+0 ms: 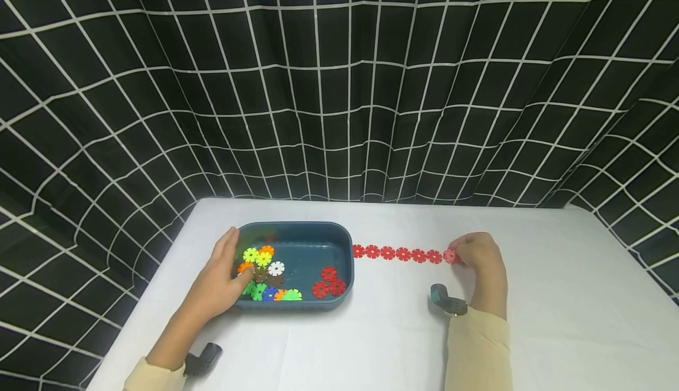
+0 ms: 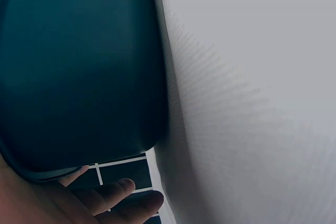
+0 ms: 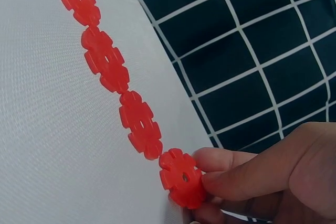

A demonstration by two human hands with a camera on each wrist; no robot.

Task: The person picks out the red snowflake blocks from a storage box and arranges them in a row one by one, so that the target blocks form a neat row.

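Observation:
A row of red snowflake discs (image 1: 403, 254) runs rightward over the white table from the bin's right side. My right hand (image 1: 480, 249) pinches the red snowflake disc (image 3: 181, 178) at the row's right end between thumb and fingers. That disc stands tilted, its edge against its neighbour (image 3: 140, 124). At the left, my left hand (image 1: 217, 279) holds the rim of a dark blue plastic bin (image 1: 297, 305), thumb over the edge inside and fingers along the outer wall. Inside the bin lie a few red discs (image 1: 329, 282) and several discs of mixed colours (image 1: 260, 274).
The white tablecloth (image 1: 371, 344) covers the table. A black curtain with a white grid (image 1: 339, 102) hangs behind it and along both sides. Dark wrist devices (image 1: 448, 301) stick out beside both forearms.

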